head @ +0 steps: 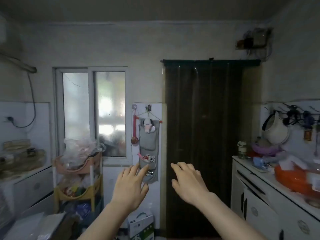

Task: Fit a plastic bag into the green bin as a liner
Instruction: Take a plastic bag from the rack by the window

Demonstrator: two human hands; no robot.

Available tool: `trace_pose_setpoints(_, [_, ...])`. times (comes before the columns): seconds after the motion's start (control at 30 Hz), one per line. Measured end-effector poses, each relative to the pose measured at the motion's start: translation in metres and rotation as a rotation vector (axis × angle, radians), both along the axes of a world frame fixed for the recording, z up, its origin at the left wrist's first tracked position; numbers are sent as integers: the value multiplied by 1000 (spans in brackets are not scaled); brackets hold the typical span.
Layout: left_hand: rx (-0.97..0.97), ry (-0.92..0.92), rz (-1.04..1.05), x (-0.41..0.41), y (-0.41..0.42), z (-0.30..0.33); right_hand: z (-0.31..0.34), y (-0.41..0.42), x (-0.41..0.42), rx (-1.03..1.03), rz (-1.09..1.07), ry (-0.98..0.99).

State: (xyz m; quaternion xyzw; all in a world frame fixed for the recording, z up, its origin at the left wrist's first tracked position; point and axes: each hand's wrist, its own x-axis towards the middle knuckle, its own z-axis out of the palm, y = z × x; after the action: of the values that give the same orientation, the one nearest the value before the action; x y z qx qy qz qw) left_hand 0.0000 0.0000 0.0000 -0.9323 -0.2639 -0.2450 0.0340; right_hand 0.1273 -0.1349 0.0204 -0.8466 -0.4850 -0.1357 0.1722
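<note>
Head view looks straight across my kitchen rather than down, so the green bin I'm meant to line is nowhere in it, and no loose bag is in either hand. Far left, a tabletop [26,174] carries blurred clutter. Next to it stands a tiered rack [78,172], its top basket heaped with crumpled clear plastic bags [79,151]; I judge that heap a likely source for a liner, stored high where it's easy to pull from. Right of the window [91,111], a grey fabric wall organiser [149,144] hangs from a hook, pockets stuffed with small things.

My left hand [129,186] is raised in front of that organiser's lower pocket, fingers spread, grip open and empty; whether it touches the pocket I cannot tell. My right hand [189,181] hovers before the dark door curtain [204,118], grip likewise open, holding nothing. At far right another tabletop [270,179] bears an orange box [292,179] and oddments, with a pale hat [275,130] hung above.
</note>
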Motion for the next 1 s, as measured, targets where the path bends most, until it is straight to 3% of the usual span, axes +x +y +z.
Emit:
trace_pose_setpoints(0.47, [-68, 2, 67, 108, 313, -4, -17, 287, 129, 49, 26, 72])
trace_pose_setpoints(0.83, [-80, -35, 215, 190, 557, -37, -41, 577, 229, 27, 257, 29])
trace_pose_setpoints(1.0, [-131, -136, 301, 213, 676, -42, -39, 723, 266, 19, 399, 30])
